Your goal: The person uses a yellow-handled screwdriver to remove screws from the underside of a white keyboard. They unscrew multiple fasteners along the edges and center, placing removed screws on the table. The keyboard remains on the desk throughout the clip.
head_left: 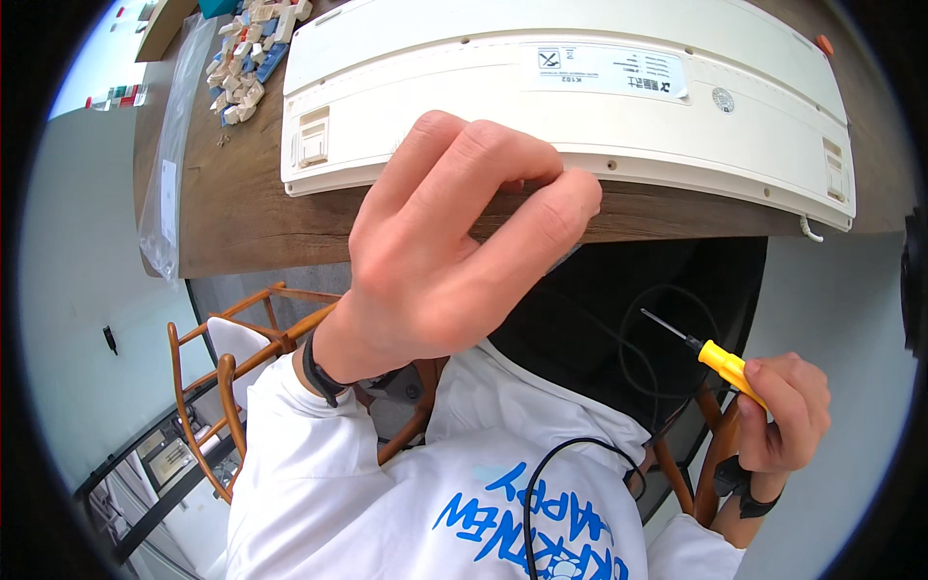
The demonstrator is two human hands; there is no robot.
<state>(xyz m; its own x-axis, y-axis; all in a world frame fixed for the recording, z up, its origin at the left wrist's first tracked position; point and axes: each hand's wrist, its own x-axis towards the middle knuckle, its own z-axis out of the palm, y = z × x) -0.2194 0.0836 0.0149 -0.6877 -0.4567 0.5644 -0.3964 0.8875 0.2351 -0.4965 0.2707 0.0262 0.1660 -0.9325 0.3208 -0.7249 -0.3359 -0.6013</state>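
The fingers of the left hand (435, 256) are curled, thumb and index tips drawn close together before the keyboard's near edge; whether they pinch some small piece or touch the casing, I cannot tell. The right hand (788, 406), well apart at the lower right, has its fingers clamped on the smooth yellow plastic handle of one screwdriver (725, 365), whose black collar and thin, straight metal shaft point up and leftward. Each wrist wears a black strap, two in all.

Beyond the left fingers, a cream plastic keyboard (425, 87) lies underside up on the wood-grained tabletop (251, 198), long and rectangular (the lens bows its edges), dotted with small round holes. It bears two flip feet, one near each end, one rectangular label (614, 72), one round sticker (723, 101), and a short pale cord at the near right corner.

Past its left end sits one loose heap of keycaps (242, 72), blocky, white, blue and a few red, too jumbled to count. Farther left, one crinkled clear plastic bag (174, 145) stretches along the table, a white slip showing on or inside it
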